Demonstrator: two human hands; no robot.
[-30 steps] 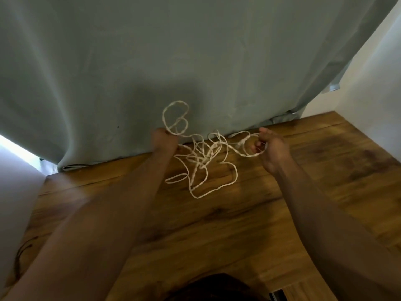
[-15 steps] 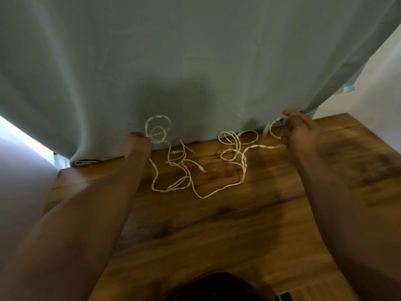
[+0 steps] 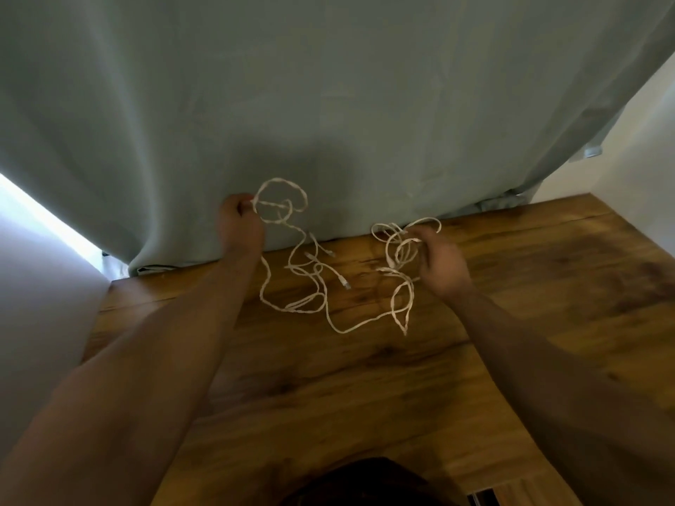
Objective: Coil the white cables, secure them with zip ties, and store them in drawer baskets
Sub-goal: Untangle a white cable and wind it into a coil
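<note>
A tangle of thin white cables (image 3: 317,283) hangs and trails over the wooden tabletop (image 3: 365,396) near the curtain. My left hand (image 3: 239,224) grips one end, lifted, with a loop of cable (image 3: 280,199) standing up beside its fingers. My right hand (image 3: 440,262) holds a bunch of small loops (image 3: 400,246) at the other end. Between the hands the cable sags onto the wood in loose curves, with a few plug ends (image 3: 345,283) showing. No zip ties or drawer baskets are in view.
A grey-green curtain (image 3: 328,104) hangs behind the table's far edge. A white wall (image 3: 639,158) stands at the right, and a bright gap (image 3: 44,213) shows at the left. A dark shape (image 3: 358,483) sits at the bottom centre.
My right hand has come down and inward from the curtain's edge, gathering small loops. My left hand stays raised with its loop. The cable between them has more slack.
</note>
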